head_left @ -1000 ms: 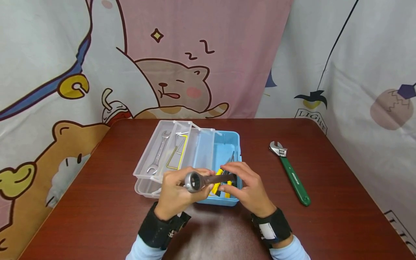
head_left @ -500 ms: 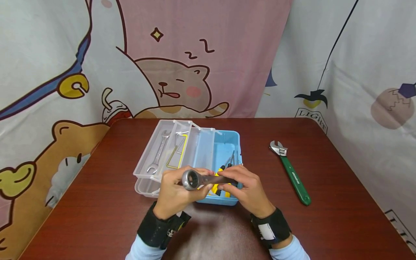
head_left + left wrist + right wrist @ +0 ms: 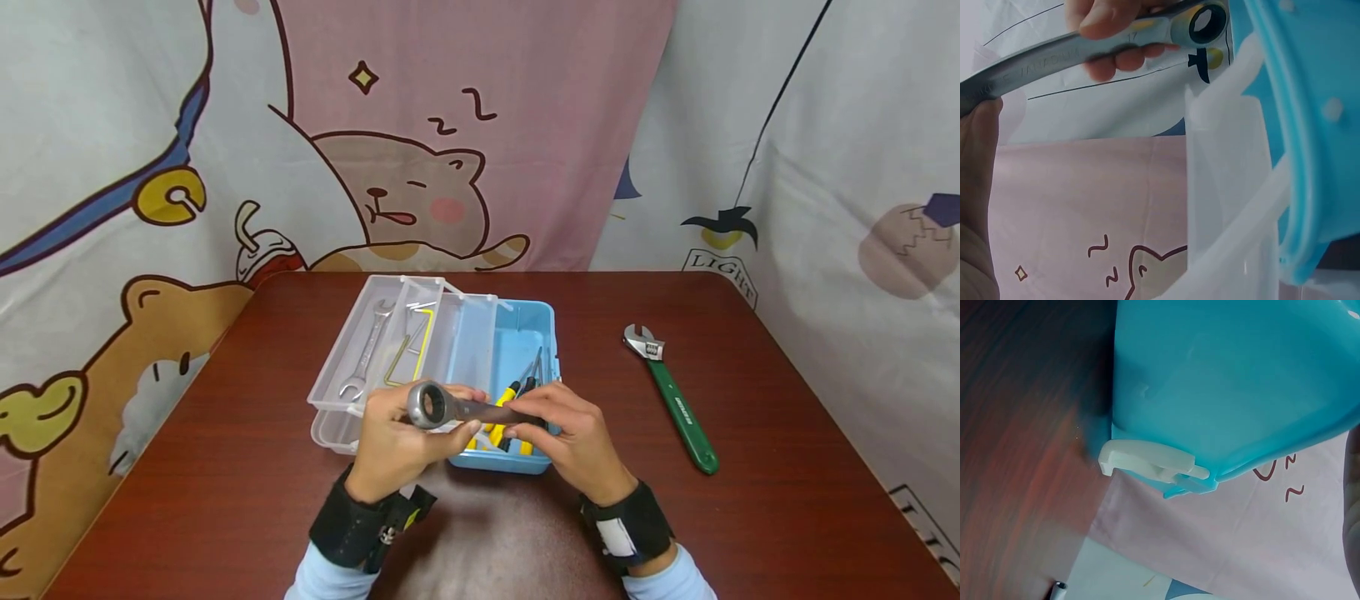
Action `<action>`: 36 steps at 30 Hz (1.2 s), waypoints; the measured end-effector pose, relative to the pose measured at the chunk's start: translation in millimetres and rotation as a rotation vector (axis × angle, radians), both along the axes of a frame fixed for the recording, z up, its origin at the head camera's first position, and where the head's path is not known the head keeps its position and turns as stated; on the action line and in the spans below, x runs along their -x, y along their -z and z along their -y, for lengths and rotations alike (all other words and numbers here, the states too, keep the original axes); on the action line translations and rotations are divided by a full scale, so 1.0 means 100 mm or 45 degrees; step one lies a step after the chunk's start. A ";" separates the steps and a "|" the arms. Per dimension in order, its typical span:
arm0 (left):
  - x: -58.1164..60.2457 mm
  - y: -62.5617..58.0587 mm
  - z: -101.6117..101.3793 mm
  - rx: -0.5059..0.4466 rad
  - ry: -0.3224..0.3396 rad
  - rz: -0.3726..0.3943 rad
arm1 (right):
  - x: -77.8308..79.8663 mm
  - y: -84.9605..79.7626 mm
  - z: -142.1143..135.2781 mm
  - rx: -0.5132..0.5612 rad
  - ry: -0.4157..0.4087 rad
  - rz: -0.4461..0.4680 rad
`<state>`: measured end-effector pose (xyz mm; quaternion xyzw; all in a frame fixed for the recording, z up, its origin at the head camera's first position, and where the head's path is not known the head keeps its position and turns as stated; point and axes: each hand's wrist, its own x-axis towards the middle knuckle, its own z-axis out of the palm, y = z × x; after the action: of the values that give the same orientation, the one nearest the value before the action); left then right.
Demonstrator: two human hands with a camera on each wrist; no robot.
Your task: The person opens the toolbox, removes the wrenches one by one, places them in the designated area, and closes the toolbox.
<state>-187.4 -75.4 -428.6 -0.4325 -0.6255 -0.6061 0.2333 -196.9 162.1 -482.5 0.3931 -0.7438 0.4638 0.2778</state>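
Both hands hold a steel ratcheting ring wrench (image 3: 483, 412) level above the front of a blue toolbox (image 3: 536, 321). My left hand (image 3: 397, 442) grips it close to the near ring end. My right hand (image 3: 576, 433) pinches its other end between thumb and fingers. In the left wrist view the wrench (image 3: 1041, 61) shows a 17 stamped on the shank and a dark-lined ring beyond the right hand (image 3: 1110, 22). Beneath, tools with yellow and black handles (image 3: 507, 393) lie in the box, partly covered by the hands.
A translucent tray (image 3: 330, 367) opens left of the box, holding a combination wrench (image 3: 366, 350) and hex keys (image 3: 423, 329). To the right lies a green-handled adjustable wrench (image 3: 671, 400). A white latch (image 3: 1150, 459) hangs on the box wall. Patterned cloth (image 3: 555, 150) stands behind.
The left hand has drifted slightly left and up, bringing the wrench's near ring with it. Right-hand fingers have closed a little on the far end.
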 end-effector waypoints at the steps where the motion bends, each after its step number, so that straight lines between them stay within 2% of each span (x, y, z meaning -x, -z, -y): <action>1: 0.00 0.00 0.00 0.004 0.007 0.001 | 0.00 0.00 0.00 -0.003 0.011 -0.013; 5: -0.01 -0.02 0.01 0.019 0.026 0.008 | -0.01 -0.01 0.01 -0.011 0.061 -0.062; 8: -0.01 -0.03 0.02 0.045 -0.004 -0.002 | -0.01 -0.03 0.01 -0.011 0.117 -0.116; 12: -0.02 -0.04 0.04 0.112 -0.131 -0.038 | -0.01 -0.05 0.01 -0.001 0.205 -0.178; 15: -0.02 -0.04 0.08 0.135 -0.217 -0.048 | -0.02 -0.05 0.01 0.002 0.262 -0.172; 22: -0.05 -0.10 0.23 0.086 -0.327 -0.058 | -0.05 -0.07 -0.03 0.056 0.369 -0.139; 26: -0.06 -0.15 0.37 0.010 -0.474 -0.093 | -0.04 -0.11 -0.09 0.097 0.437 -0.150; 31: -0.03 -0.16 0.49 -0.083 -0.625 -0.113 | -0.02 -0.17 -0.21 0.088 0.578 -0.085; 36: 0.04 -0.11 0.53 -0.075 -0.750 -0.142 | -0.02 -0.21 -0.34 0.057 0.721 0.027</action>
<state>-191.4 -128.6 -417.4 -0.2582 -0.6923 -0.5056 0.4454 -194.4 196.5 -461.1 0.1586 -0.8164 0.3882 0.3970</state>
